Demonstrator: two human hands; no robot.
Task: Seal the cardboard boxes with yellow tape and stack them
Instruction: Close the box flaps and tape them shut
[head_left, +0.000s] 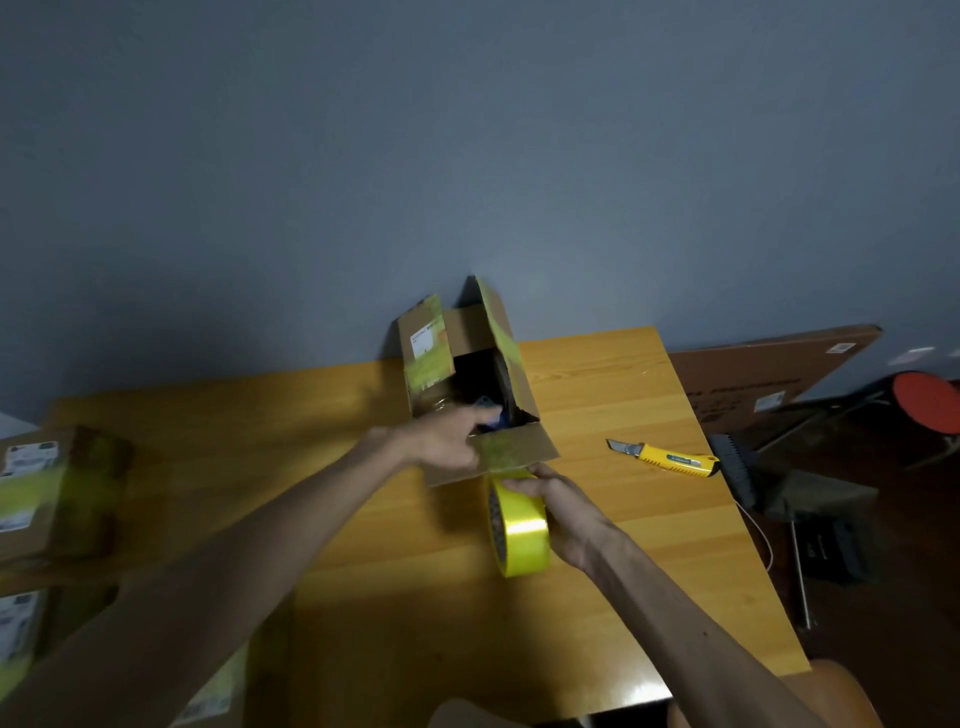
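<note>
**Step in hand: closing the open box before taping.**

1. The orange-brown wooden surface carried all task items.
2. Several brown cardboard boxes already banded in yellow tape lay at the left edge of the surface. They were blurred, so it could not be determined whether they were stacked.
3. The open brown cardboard box with old yellow tape on its flaps stood at the far edge of the surface, against the grey wall. All its flaps were raised or splayed. A small blue object lay inside.
4. The roll of glossy yellow tape was held on edge just in front of the box, below the near flap. No free tape end was visible.
5. The yellow utility knife with its blade exposed lay on the surface to the right, well apart from the box.
6. The left hand reached over the near flap toward the opening. Its grip appeared apart, with the fingers extended, though motion blur made this uncertain.
7. The right hand had its grip clamped on the roll.

**Next move, as judged.** The flaps were not yet folded, so no seam existed to tape. The left hand would need to fold the flaps flat and hold them. The right hand would then need to find the tape end and lay it along the seam.
</note>
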